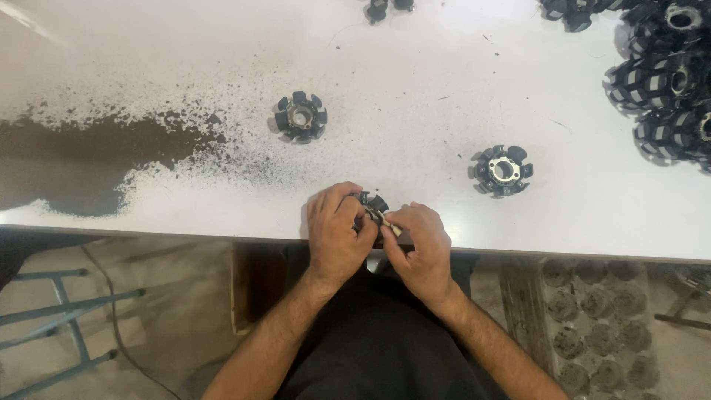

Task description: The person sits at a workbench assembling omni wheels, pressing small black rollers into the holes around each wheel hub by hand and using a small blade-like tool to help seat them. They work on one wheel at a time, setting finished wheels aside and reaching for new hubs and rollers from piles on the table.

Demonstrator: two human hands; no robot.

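Both forearms came up from the bottom of the view and met at the near edge of the white tabletop (415,89). The left hand (337,233) lay palm down, wrist bent slightly inward, its fingers curled shut over a small black stator (370,204) and pinning it against the tabletop edge. The right hand (422,244) was turned in toward the left, knuckles up, its fingers closed in a pinch on a thin pale tool (390,224) whose tip rested at the stator's side.

Most of the stator was hidden under the two hands; only a few dark teeth showed above the left fingers. The tool was largely covered too, so it could have been a stick or a small blade; the view did not settle it.

Two more stators lay loose farther out on the tabletop, one (301,117) near the middle and one (502,170) to the right, both well apart from the hands. A heap of stators (663,74) filled the far right corner, cut off by the frame. Another small part (378,9) was clipped at the top edge. A dark worn patch (81,159) with scattered specks spread over the left of the tabletop. Below the edge on the right, a tray of round parts (592,333) sat in shadow, hard to make out.
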